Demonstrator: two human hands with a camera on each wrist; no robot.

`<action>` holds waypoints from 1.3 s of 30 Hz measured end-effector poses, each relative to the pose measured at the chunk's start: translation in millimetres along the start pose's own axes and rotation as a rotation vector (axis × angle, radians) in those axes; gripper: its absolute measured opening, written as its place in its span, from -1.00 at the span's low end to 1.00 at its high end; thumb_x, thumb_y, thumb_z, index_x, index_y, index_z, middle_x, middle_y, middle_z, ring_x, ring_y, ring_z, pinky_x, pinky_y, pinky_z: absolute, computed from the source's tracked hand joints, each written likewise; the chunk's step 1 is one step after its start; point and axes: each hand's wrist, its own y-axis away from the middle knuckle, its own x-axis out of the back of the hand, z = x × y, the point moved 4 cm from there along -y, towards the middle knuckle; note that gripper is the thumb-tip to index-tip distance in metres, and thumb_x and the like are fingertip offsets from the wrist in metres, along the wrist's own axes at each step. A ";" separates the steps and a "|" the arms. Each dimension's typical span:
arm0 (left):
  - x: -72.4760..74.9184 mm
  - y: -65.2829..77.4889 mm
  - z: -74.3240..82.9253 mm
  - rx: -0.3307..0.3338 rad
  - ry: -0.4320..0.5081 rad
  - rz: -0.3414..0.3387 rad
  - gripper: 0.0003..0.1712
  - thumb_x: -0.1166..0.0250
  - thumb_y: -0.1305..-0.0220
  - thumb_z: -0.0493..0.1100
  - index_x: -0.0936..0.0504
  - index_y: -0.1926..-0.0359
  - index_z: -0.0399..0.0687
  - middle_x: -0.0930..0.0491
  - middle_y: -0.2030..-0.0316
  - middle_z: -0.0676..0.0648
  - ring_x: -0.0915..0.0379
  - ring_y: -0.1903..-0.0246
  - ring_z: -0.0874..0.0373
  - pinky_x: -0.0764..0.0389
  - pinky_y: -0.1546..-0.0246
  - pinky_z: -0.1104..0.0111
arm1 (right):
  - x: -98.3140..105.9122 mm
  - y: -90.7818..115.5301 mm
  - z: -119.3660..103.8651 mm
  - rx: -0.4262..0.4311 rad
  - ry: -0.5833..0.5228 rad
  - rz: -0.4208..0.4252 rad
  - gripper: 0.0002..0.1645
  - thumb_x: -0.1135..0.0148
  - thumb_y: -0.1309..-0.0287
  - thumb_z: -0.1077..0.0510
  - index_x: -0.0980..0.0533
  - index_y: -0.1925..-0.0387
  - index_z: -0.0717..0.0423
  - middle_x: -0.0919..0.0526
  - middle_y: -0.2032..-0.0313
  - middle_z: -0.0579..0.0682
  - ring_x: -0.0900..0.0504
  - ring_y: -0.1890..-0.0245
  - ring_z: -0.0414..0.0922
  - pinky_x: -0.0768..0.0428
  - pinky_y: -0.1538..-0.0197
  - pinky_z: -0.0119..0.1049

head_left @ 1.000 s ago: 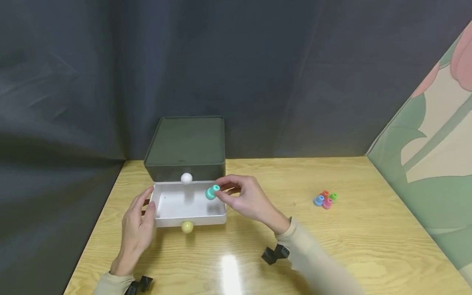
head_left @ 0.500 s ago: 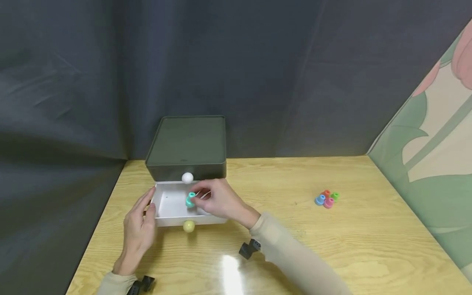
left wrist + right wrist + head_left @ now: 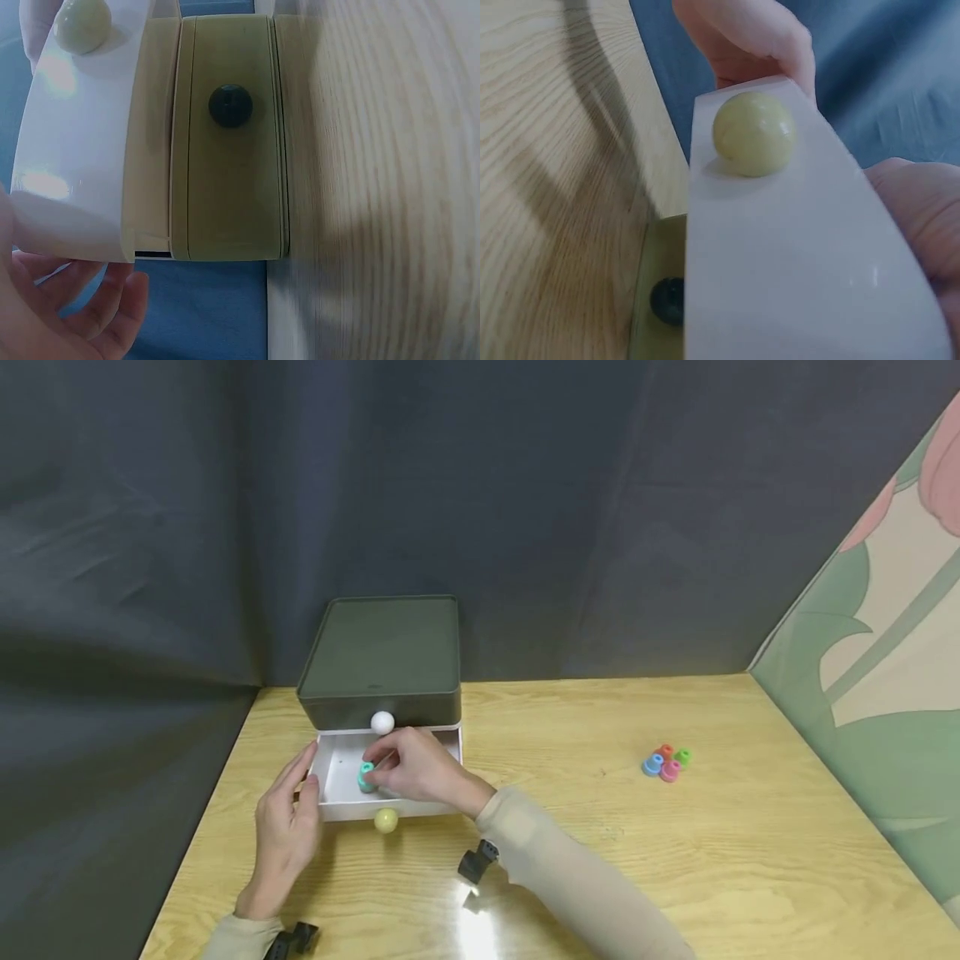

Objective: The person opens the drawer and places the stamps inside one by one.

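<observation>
A small teal plastic spool-shaped piece (image 3: 366, 776) is pinched by the fingers of the right hand (image 3: 415, 768) inside the pulled-out white plastic drawer (image 3: 339, 777) of a dark green box (image 3: 381, 656). The left front corner of the drawer is touched by the left hand (image 3: 287, 827), whose fingers are held nearly straight. A pale yellow round knob (image 3: 386, 820) is seen on the drawer front. On the light wooden table (image 3: 675, 860), a cluster of small coloured plastic pieces (image 3: 665, 763) is seen well apart to the right.

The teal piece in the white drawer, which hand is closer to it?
Right. The right hand pinches the teal piece inside the open white drawer. The left hand rests on the drawer's left outer corner, apart from the piece.
</observation>
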 end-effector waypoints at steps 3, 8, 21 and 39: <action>-0.7 1.7 -2.0 -0.007 0.005 0.010 -0.46 -0.07 -0.53 -0.36 -0.56 -0.45 -0.16 -0.57 -0.41 -0.23 -0.49 -0.33 -0.12 -0.34 0.01 0.86 | -4.0 -2.2 0.1 0.015 0.009 -0.012 -0.84 -0.55 -0.23 0.14 -0.82 0.15 0.05 -0.88 0.30 -0.11 -0.72 0.38 -0.46 -0.59 0.19 -0.56; -0.9 1.9 -2.7 -0.015 0.010 0.013 -0.47 -0.07 -0.54 -0.35 -0.56 -0.45 -0.15 -0.58 -0.40 -0.23 -0.48 -0.34 -0.05 -0.34 -0.03 0.86 | -6.2 -3.5 -0.3 0.042 0.095 -0.018 -0.91 -0.56 -0.22 0.12 -0.83 0.24 0.00 -0.87 0.32 -0.17 -0.69 0.38 -0.48 -0.58 0.16 -0.59; -0.9 -2.1 -0.8 -0.019 0.009 0.005 -0.47 -0.05 -0.56 -0.33 -0.55 -0.46 -0.15 -0.56 -0.43 -0.20 -0.47 -0.35 -0.14 -0.31 -0.05 0.87 | -2.7 -3.8 -2.1 0.065 0.163 -0.024 -0.85 -0.53 -0.26 0.10 -0.82 0.16 0.04 -0.87 0.27 -0.15 -0.67 0.34 -0.45 -0.58 0.16 -0.60; -0.2 -1.4 -5.0 -0.013 0.019 -0.012 -0.47 -0.07 -0.56 -0.32 -0.54 -0.47 -0.13 -0.54 -0.43 -0.23 -0.47 -0.36 -0.19 -0.33 -0.03 0.86 | 47.5 50.2 7.2 0.159 0.074 0.172 -0.84 -0.46 -0.29 0.19 -0.80 0.14 0.16 -0.85 0.23 -0.04 -0.71 0.32 -0.27 -0.66 0.17 -0.46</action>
